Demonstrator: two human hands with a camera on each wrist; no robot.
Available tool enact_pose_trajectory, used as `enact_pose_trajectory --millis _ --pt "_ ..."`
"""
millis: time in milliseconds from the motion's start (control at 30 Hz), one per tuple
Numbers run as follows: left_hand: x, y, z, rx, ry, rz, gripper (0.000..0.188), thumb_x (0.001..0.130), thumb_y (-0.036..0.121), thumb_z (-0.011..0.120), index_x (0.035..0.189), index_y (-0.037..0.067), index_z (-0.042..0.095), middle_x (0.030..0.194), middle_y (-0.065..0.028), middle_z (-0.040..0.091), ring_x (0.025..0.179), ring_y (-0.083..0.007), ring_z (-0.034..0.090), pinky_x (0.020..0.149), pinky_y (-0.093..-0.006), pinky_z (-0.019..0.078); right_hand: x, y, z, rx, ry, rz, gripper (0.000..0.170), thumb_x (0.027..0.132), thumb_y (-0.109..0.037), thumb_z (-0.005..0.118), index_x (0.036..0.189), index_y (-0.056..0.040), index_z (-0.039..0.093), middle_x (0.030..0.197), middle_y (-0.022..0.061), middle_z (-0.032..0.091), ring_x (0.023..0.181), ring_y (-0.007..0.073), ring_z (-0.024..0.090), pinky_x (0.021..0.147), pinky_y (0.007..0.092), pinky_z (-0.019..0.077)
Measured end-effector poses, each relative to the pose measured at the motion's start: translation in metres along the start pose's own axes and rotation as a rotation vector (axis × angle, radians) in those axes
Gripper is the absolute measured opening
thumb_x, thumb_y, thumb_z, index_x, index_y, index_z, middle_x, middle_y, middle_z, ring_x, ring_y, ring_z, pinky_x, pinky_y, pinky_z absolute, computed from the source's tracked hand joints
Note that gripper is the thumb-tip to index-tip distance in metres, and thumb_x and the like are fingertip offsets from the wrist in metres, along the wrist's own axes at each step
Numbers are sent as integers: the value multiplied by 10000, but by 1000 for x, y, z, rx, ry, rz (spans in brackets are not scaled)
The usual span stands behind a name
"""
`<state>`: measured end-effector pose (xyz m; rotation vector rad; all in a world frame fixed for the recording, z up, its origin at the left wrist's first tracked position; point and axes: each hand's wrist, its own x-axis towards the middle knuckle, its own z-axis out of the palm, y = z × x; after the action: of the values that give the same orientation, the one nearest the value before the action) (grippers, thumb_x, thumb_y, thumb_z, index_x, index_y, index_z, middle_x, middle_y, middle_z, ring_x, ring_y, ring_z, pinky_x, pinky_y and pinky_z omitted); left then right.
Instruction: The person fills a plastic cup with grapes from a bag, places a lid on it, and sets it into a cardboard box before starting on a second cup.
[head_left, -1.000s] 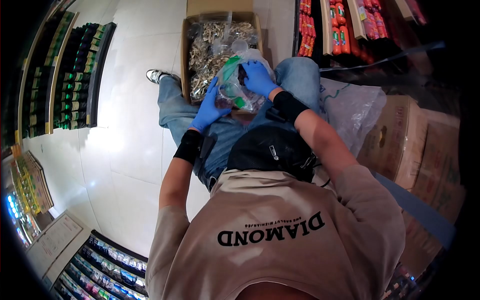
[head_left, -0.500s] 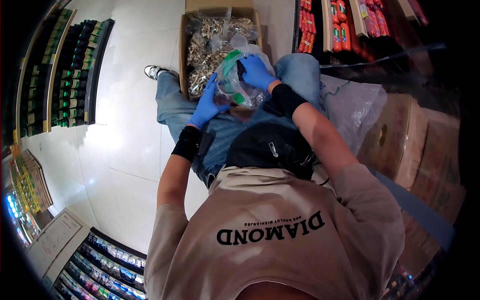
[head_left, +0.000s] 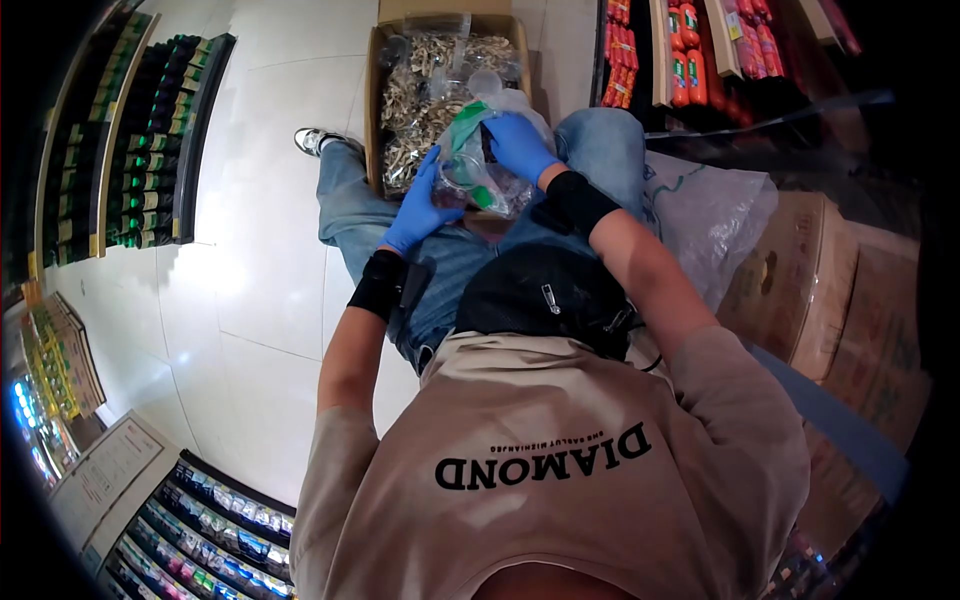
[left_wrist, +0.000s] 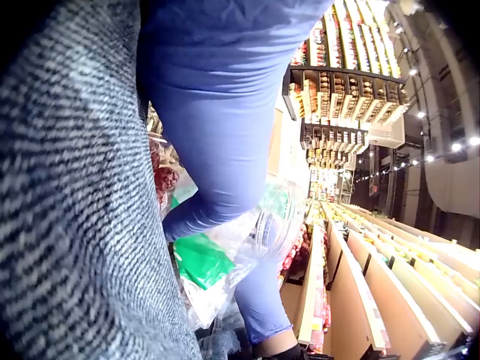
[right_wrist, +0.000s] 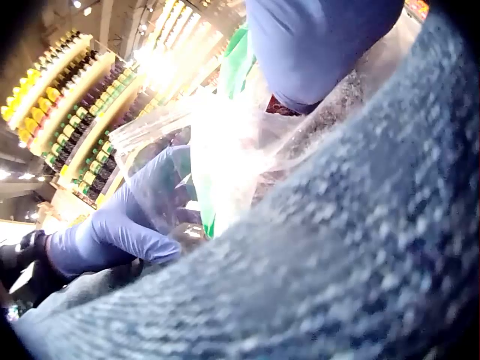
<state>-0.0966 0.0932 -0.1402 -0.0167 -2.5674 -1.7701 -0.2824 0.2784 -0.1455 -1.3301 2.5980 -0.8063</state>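
Observation:
A clear plastic bag [head_left: 515, 195] with green patches lies bunched between the person's legs, at the near end of a cardboard box. Dark red wrinkled pieces, like dried dates [left_wrist: 166, 180], show through it in the left wrist view. The blue-gloved left hand [head_left: 418, 210] holds a clear round plastic tub [right_wrist: 142, 139] against the bag, thumb on the near side and fingers round the far side. From the right, the gloved right hand [head_left: 521, 147] reaches down at the bag's mouth. Its fingertips are hidden among the plastic, close to dark red contents; I cannot tell whether they pinch anything.
The cardboard box [head_left: 374, 120] holds bags of dried sliced mushrooms [head_left: 415, 125] and a clear round lid [head_left: 486, 83]. Shelves of red packets [head_left: 690, 70] stand at right, above a plastic sheet [head_left: 705, 220] and cartons [head_left: 785, 280]. A bottle rack [head_left: 160, 150] is at left.
Both hands stay at the bag and tub. The right hand's fingers shift a little at the bag's mouth. The head view sways slightly.

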Motion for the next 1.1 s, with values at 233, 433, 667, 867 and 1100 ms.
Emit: enact_pose_trajectory --millis 233,433,667,867,1100 --pt "0 -1 2 -40 -6 -44 1144 633 49 872 1586 24 239 1585 -133 331 1422 -248 388 1193 -349 318 2 -1 3 -17 46 7 201 847 -71 557 1007 -25 669 965 226 683 905 420 646 814 502 508" --pt "0 5 2 -22 9 -33 1141 630 35 869 1586 39 248 1563 -133 360 1411 -244 397 1192 -350 322 -2 -1 4 -43 146 -75 210 852 -74 559 1021 -29 676 958 219 684 891 410 647 796 495 510" --pt "0 0 3 -59 6 -85 1120 639 27 865 1584 49 263 1532 -135 401 1387 -248 427 1181 -352 341 3 8 16 -73 105 -53 208 892 -97 543 1039 -42 680 1012 210 686 939 387 656 830 472 519" --pt "-1 3 5 -47 35 -37 1098 657 6 848 1586 60 265 1487 -136 443 1362 -241 452 1163 -360 368 3 10 18 -91 90 -45 213 916 -112 529 1050 -50 682 1037 203 687 971 370 662 869 451 524" --pt "-1 -3 3 -128 1 -121 1093 634 50 860 1564 15 288 1591 -166 351 1456 -271 374 1192 -362 333 5 11 27 -55 191 -34 200 947 -121 515 1033 -34 673 999 210 685 939 375 663 824 446 515"
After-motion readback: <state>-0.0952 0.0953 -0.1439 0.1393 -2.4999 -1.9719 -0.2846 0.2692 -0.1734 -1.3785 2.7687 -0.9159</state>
